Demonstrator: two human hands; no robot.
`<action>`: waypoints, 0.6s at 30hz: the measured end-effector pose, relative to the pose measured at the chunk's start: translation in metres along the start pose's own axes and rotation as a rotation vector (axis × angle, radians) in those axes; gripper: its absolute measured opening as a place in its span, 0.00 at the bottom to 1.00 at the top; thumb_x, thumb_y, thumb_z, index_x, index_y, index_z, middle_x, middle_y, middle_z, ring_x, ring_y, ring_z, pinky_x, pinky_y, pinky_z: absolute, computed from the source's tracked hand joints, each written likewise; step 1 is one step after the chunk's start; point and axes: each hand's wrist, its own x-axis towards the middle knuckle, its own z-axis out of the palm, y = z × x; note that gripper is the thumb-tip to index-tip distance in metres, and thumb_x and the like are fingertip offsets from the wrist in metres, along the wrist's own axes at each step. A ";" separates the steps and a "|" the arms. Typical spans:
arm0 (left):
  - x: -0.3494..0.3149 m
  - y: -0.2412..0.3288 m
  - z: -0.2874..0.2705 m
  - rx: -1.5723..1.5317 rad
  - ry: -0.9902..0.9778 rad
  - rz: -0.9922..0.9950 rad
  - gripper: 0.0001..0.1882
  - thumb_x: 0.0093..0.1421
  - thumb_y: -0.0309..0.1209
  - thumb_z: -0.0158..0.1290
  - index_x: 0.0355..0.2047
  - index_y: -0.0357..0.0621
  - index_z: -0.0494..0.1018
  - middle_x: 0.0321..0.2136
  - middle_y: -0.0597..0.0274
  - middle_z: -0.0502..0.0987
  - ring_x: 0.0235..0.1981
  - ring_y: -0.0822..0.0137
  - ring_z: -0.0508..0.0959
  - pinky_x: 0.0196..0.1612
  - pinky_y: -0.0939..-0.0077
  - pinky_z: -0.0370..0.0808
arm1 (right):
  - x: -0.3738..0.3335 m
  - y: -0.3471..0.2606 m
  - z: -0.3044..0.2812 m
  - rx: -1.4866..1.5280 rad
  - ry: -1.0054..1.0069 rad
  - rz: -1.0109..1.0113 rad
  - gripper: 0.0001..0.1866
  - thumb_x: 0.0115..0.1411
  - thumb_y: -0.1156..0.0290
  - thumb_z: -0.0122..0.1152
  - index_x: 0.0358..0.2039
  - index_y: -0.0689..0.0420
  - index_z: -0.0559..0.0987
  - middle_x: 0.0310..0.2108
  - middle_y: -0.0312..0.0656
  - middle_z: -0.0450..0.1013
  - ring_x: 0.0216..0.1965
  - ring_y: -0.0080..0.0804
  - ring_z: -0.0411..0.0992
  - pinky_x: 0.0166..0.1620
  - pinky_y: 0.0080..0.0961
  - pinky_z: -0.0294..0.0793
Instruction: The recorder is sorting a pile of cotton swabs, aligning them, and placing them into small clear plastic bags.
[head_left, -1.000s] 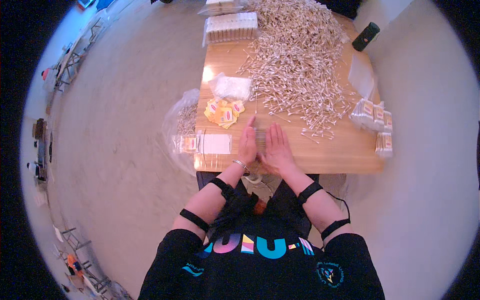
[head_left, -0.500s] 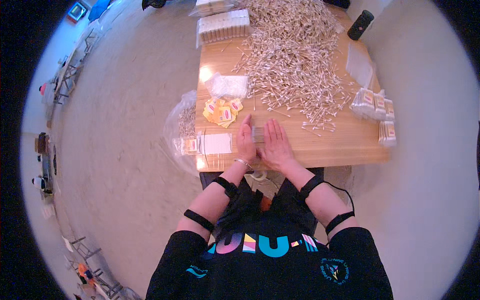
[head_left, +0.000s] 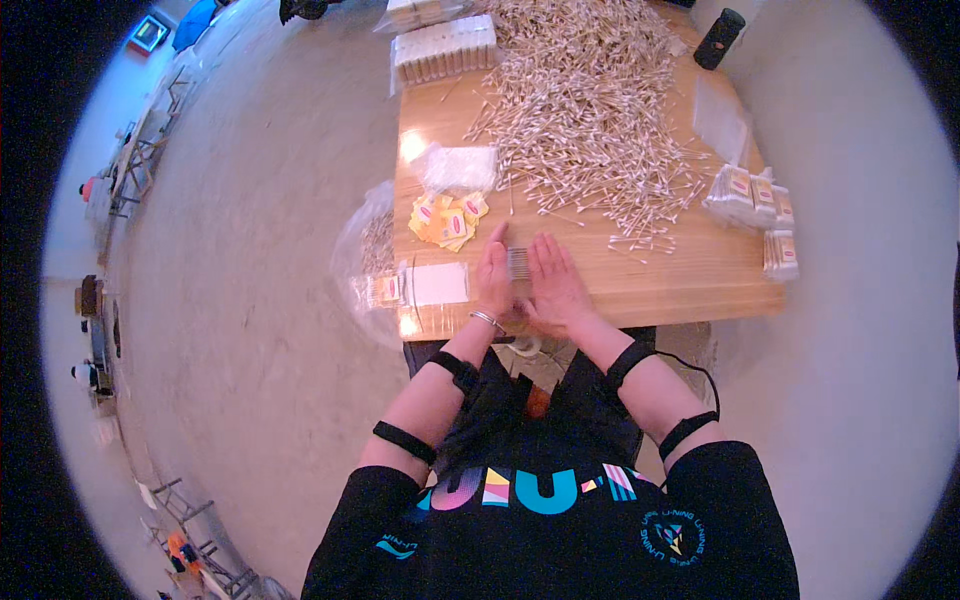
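Note:
A small row of cotton swabs (head_left: pixel 518 264) lies side by side on the table near its front edge, between my two hands. My left hand (head_left: pixel 494 281) stands on edge along the left end of the row, fingers together and pointing away. Across the right end rests my right hand (head_left: pixel 557 284), its straight fingers pressed close. Both hands hold the row between them; the swabs' tips are hidden. Left of my left hand are a white card stack (head_left: pixel 438 284) and a packet with a yellow label (head_left: pixel 387 289). Yellow cards (head_left: pixel 449 221) lie just beyond.
A large heap of loose cotton swabs (head_left: pixel 600 120) covers the table's far middle. Bagged swabs (head_left: pixel 443 50) stand far left, clear plastic bags (head_left: pixel 457 168) nearer. Filled packets (head_left: pixel 750 197) and a black cylinder (head_left: pixel 719 39) line the right. A plastic sack (head_left: pixel 362 245) hangs at the left edge.
Both hands keep the swabs between them and have barely moved. The whole view has shifted slightly.

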 end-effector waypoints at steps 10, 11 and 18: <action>-0.041 0.000 -0.032 0.808 -0.165 0.445 0.24 0.59 0.38 0.46 0.54 0.42 0.63 0.49 0.48 0.66 0.52 0.50 0.63 0.57 0.62 0.58 | 0.000 -0.002 0.007 0.057 0.089 0.004 0.48 0.51 0.50 0.52 0.61 0.70 0.46 0.64 0.57 0.40 0.66 0.49 0.36 0.66 0.39 0.35; -0.049 0.010 -0.032 0.903 -0.219 0.418 0.25 0.58 0.38 0.47 0.54 0.44 0.63 0.47 0.49 0.66 0.50 0.50 0.64 0.55 0.60 0.58 | 0.000 -0.001 0.008 0.034 0.069 0.014 0.47 0.50 0.50 0.52 0.61 0.69 0.46 0.64 0.56 0.40 0.66 0.49 0.36 0.66 0.39 0.35; -0.060 0.033 -0.029 1.101 -0.357 0.296 0.28 0.56 0.44 0.49 0.55 0.49 0.63 0.38 0.54 0.66 0.42 0.55 0.64 0.49 0.60 0.56 | 0.001 -0.002 0.005 -0.007 0.032 0.003 0.44 0.51 0.55 0.50 0.61 0.68 0.46 0.64 0.55 0.39 0.66 0.49 0.36 0.66 0.39 0.35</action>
